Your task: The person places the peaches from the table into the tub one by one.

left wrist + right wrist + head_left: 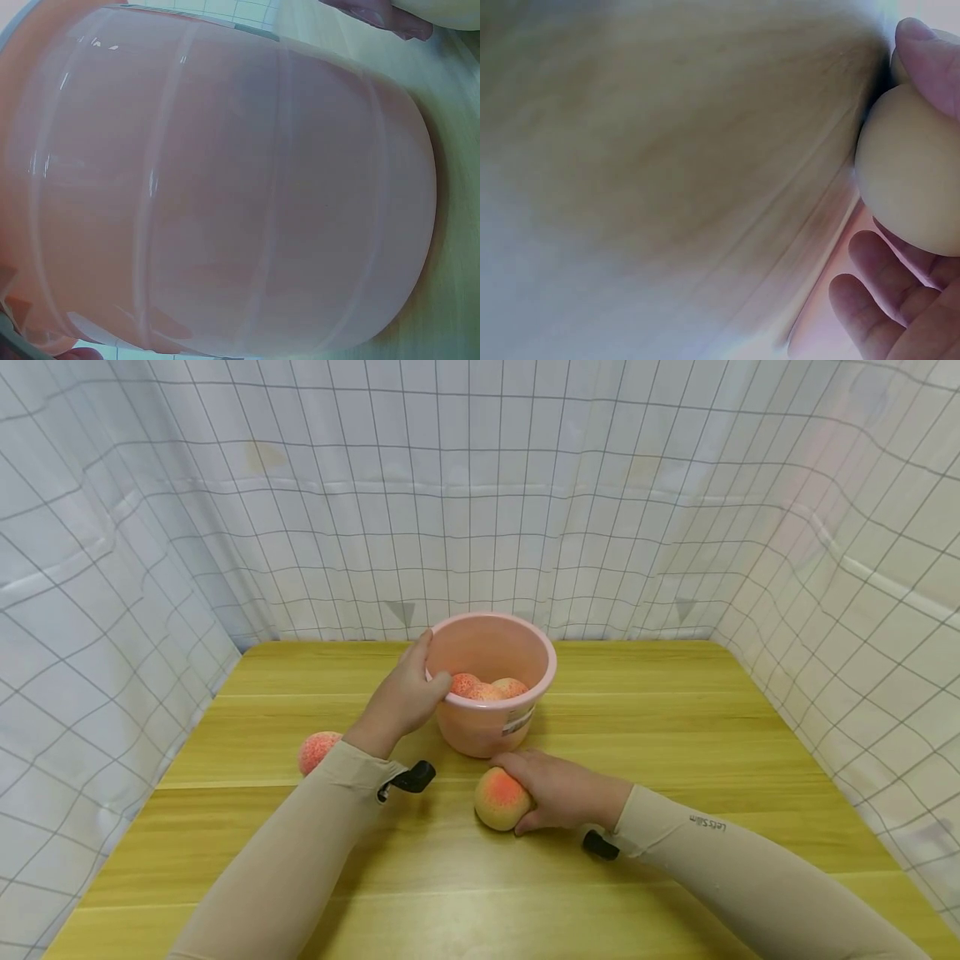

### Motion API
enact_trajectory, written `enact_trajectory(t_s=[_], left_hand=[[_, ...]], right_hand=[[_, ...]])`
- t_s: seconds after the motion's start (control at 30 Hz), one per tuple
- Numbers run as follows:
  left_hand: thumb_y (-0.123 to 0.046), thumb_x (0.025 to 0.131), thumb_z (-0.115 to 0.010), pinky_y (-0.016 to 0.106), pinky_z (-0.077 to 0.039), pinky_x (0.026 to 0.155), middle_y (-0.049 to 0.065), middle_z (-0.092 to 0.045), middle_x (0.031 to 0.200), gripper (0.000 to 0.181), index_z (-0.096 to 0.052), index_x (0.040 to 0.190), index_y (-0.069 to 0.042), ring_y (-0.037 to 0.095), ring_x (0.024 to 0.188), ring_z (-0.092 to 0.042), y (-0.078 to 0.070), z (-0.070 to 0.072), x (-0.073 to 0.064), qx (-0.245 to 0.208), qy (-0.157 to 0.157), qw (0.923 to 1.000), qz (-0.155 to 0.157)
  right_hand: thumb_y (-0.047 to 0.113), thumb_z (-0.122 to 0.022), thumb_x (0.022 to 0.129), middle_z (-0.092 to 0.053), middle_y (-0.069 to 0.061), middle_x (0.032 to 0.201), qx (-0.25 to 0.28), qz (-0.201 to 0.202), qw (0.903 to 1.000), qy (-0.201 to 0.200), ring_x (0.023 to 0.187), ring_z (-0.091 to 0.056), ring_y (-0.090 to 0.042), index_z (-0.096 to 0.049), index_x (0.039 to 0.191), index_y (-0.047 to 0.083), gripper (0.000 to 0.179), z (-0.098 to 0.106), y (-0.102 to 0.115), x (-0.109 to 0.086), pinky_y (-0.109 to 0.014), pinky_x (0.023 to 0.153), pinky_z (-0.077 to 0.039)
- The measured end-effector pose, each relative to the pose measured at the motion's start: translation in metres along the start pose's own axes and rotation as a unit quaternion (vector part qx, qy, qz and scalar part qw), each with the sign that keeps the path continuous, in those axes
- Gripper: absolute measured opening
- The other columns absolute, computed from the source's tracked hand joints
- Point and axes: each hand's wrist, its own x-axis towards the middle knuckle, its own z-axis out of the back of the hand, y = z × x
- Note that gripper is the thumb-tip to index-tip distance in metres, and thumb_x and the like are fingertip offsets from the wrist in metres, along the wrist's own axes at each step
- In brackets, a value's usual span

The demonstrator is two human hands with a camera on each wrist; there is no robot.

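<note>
The left hand (408, 689) pinches the rim of a pink bucket (476, 728), which stands on the bench (675, 735) with red-speckled peaches (486, 691) inside. The right hand (566, 789) curls its thumb and fingers round a yellow-orange peach (499, 800) just in front of the bucket. A lone red peach (317, 752) lies by the left forearm (277, 860).

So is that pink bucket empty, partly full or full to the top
Partly full: at least three peaches show inside the pink bucket, with bare inner wall visible above them.
</note>
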Motion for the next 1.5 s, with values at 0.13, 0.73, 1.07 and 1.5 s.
enact_trajectory(t_s=[0.13, 0.73, 1.07, 1.5], left_hand=[[-0.034, 0.096, -0.046, 0.06, -0.038, 0.121, 0.009, -0.018, 0.177, 0.087, -0.008, 0.172, -0.017, 0.035, 0.153, -0.037, -0.001, 0.0, -0.001, -0.002, 0.0, 1.0, 0.0], [-0.033, 0.096, -0.046, 0.06, -0.036, 0.122, 0.008, -0.018, 0.177, 0.087, -0.008, 0.171, -0.016, 0.035, 0.154, -0.036, -0.001, 0.0, -0.001, -0.013, 0.0, 0.9999, -0.001], [-0.034, 0.096, -0.046, 0.06, -0.036, 0.123, 0.008, -0.017, 0.177, 0.087, -0.007, 0.171, -0.016, 0.035, 0.154, -0.036, 0.0, 0.0, -0.001, -0.01, 0.001, 1.0, 0.002], [-0.033, 0.096, -0.046, 0.061, -0.036, 0.122, 0.01, -0.019, 0.176, 0.086, -0.009, 0.171, -0.015, 0.035, 0.154, -0.035, -0.003, 0.0, -0.002, -0.006, -0.001, 1.0, 0.006]], right_hand=[[0.03, -0.094, 0.078, -0.06, -0.001, 0.135, 0.001, 0.001, 1.0, 0.002, 0.129, -0.057, -0.021, -0.046, 0.147, 0.01, 0.086, 0.0, -0.001, 0.0, -0.044, 0.113, -0.048], [0.032, -0.094, 0.078, -0.059, 0.0, 0.138, 0.001, 0.006, 1.0, -0.002, 0.131, -0.057, -0.021, -0.046, 0.149, 0.009, 0.089, -0.001, 0.001, 0.0, -0.044, 0.114, -0.047], [0.034, -0.094, 0.077, -0.059, 0.001, 0.136, 0.005, 0.003, 1.0, -0.005, 0.128, -0.057, -0.018, -0.046, 0.149, 0.012, 0.09, 0.003, 0.005, -0.002, -0.043, 0.114, -0.047], [0.032, -0.095, 0.076, -0.059, 0.004, 0.136, 0.003, 0.014, 0.9998, -0.012, 0.127, -0.056, -0.014, -0.048, 0.147, 0.015, 0.087, 0.011, 0.013, -0.006, -0.041, 0.114, -0.047]])
